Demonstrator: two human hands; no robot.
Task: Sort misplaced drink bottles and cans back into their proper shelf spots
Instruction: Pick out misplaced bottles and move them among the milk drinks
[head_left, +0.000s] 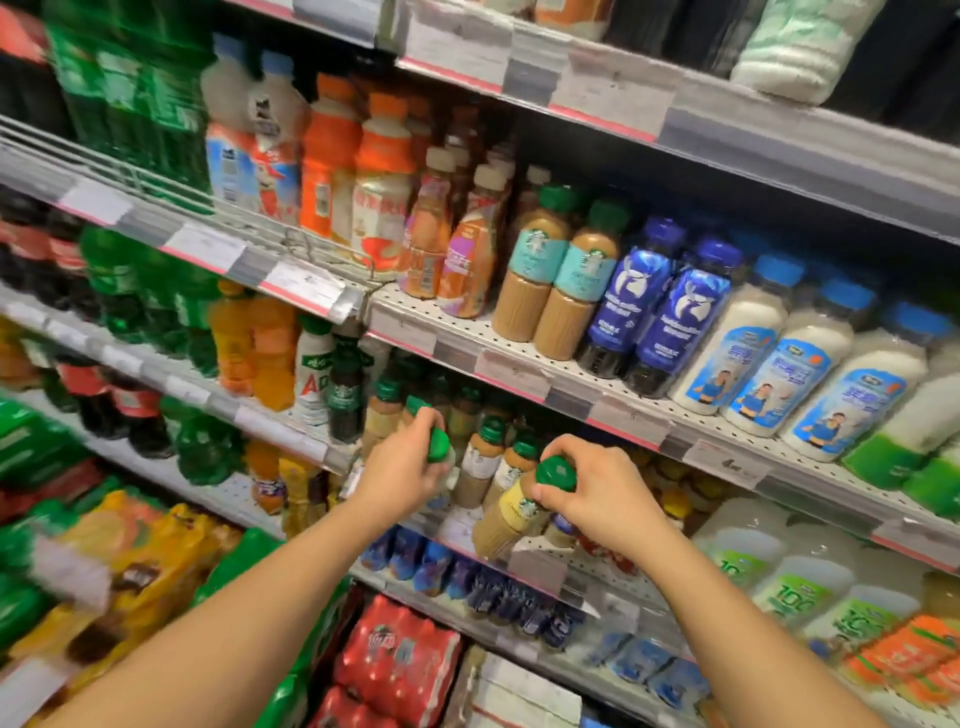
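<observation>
Right hand (597, 493) grips a coffee bottle (514, 512) by its green cap (556, 474), fingers curled round the cap and neck. Bottle long axis is tilted: cap end points up and toward the right hand's fingers, base points down-left toward the shelf edge (535, 564) below the fingers. Body is tan/beige liquid with a pale yellow label band carrying a round green logo, ribbed lower half. It hangs just in front of the row of same-type bottles (483, 457), apparently off the shelf, base near the edge strip.

Left hand (410, 467) grips a second bottle's green cap (438, 446), thumb and fingers wrapped round it; that bottle's body is mostly hidden below the fingers, so its axis can't be told beyond cap pointing up-right. It sits just left of the same green-capped row.

On the shelf above the fingers: two teal-label coffee bottles (550, 270) and blue-cap dark bottles (654, 312), upright
</observation>
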